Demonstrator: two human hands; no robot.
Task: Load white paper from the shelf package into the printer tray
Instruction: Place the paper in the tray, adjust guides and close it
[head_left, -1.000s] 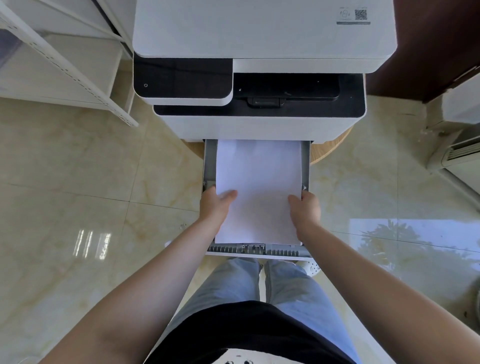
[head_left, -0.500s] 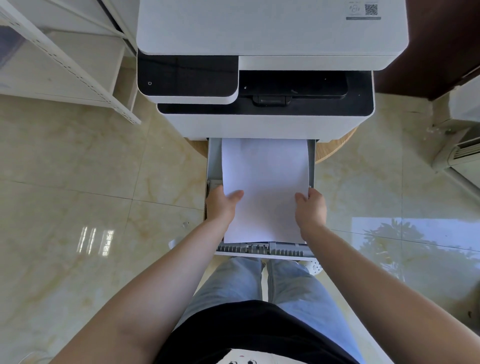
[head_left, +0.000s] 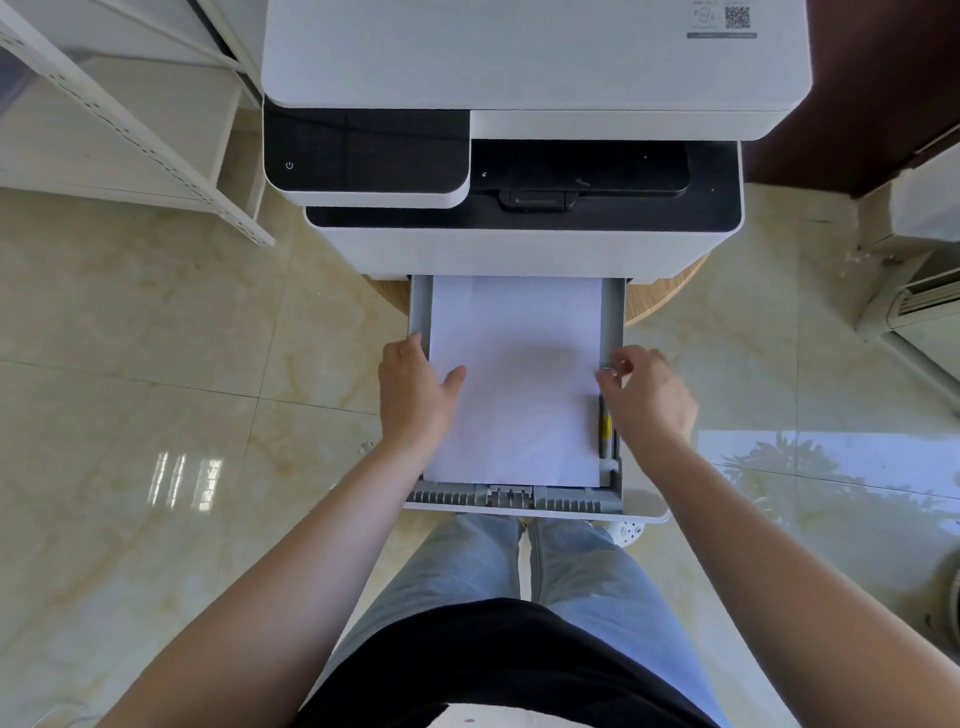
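One printer, one tray pulled out, one stack of white paper lying flat inside. Two hands: left hand open, thumb on paper's left edge; right hand fingers curled at tray's right rail, gripping nothing clearly.

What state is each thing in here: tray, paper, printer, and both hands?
Paper tray: pulled out of the printer, open.
White paper: lying flat in the tray, far edge under the printer body.
Printer: lid down, control panel dark.
Left hand: on the tray's left side, thumb resting on the paper.
Right hand: fingers curled at the tray's right side guide, not gripping the paper.
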